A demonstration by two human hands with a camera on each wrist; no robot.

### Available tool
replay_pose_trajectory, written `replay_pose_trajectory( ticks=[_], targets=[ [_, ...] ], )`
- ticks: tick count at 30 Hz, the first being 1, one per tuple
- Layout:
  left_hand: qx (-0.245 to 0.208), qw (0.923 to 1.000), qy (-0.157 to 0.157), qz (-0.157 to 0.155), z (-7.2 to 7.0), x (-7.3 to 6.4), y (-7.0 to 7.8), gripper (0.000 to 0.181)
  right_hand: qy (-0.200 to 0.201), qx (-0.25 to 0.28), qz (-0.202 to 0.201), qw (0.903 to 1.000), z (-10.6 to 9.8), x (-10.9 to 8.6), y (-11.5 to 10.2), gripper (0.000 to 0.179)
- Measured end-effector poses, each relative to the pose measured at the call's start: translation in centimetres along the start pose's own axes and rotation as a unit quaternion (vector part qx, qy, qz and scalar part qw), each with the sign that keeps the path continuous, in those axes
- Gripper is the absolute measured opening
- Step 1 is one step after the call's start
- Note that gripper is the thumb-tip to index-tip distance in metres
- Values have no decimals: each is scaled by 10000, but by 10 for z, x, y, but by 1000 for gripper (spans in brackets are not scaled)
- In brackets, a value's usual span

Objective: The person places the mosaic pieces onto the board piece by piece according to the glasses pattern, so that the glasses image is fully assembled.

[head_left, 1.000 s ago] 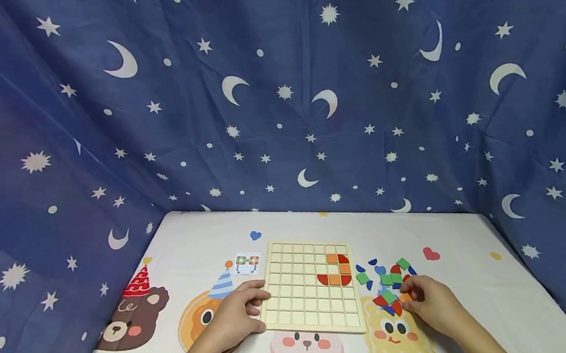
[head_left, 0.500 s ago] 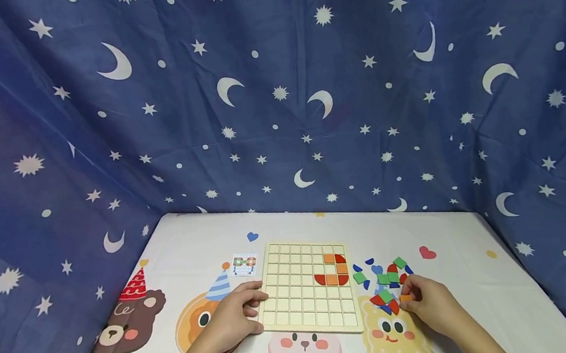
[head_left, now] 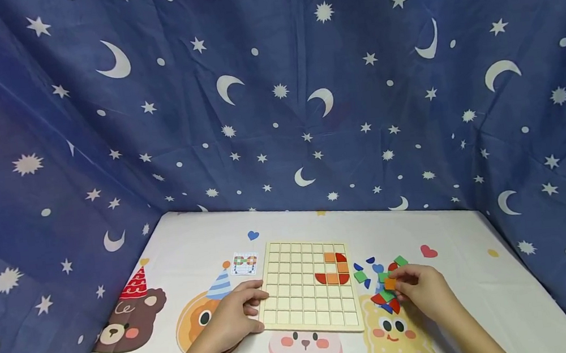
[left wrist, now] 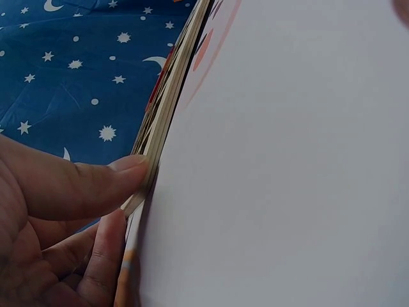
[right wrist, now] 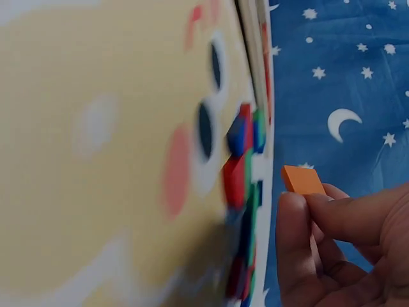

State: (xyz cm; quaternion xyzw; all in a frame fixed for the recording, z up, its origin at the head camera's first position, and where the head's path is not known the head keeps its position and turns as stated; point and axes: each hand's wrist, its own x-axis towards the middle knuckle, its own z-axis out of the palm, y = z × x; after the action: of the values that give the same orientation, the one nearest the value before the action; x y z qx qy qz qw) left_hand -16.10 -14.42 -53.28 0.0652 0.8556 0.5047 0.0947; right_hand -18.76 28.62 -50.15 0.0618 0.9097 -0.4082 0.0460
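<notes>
My right hand (head_left: pixel 424 291) pinches an orange square tile (right wrist: pixel 303 180) between thumb and fingertips, over a pile of colored tiles. In the head view this orange piece overlaps a green square tile (head_left: pixel 386 296). Resting against the left edge of a pale wooden grid board (head_left: pixel 295 306) is my left hand (head_left: pixel 237 314), its thumb near the front corner. The left wrist view has the thumb (left wrist: pixel 121 182) touching the board's side. Orange squares and red quarter-rounds form a curved shape in the board's right-hand cells; one orange piece (head_left: pixel 332 278) lies between two red ones.
A small pattern card (head_left: pixel 245 263) lies left of the board's far corner. Green square (head_left: pixel 360 276), blue and red pieces are scattered right of the board. A white cloth with cartoon prints covers the table; a blue star-and-moon curtain (head_left: pixel 277 114) hangs behind.
My right hand has picked up the orange tile from the pile's right side and carried it left and slightly away from me. My left hand stays at the board's edge.
</notes>
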Motion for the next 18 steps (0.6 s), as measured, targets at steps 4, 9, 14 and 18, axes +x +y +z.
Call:
replay_pose_trajectory(
  ticks=[4,9,14,18],
  targets=[
    [14,10000,9,5,0,0,0,60,13,63,-95,9999,10,6,-16,20],
    [59,10000,11,23,0,0,0,60,-26,242,-337,9991,25,16,-33,18],
    [93,10000,16,19,0,0,0,60,-103,404,-562,9975,40,26,-47,15],
    [124,9999,19,30,0,-1,1,61,-142,472,-719,9962,51,32,-56,14]
  ],
)
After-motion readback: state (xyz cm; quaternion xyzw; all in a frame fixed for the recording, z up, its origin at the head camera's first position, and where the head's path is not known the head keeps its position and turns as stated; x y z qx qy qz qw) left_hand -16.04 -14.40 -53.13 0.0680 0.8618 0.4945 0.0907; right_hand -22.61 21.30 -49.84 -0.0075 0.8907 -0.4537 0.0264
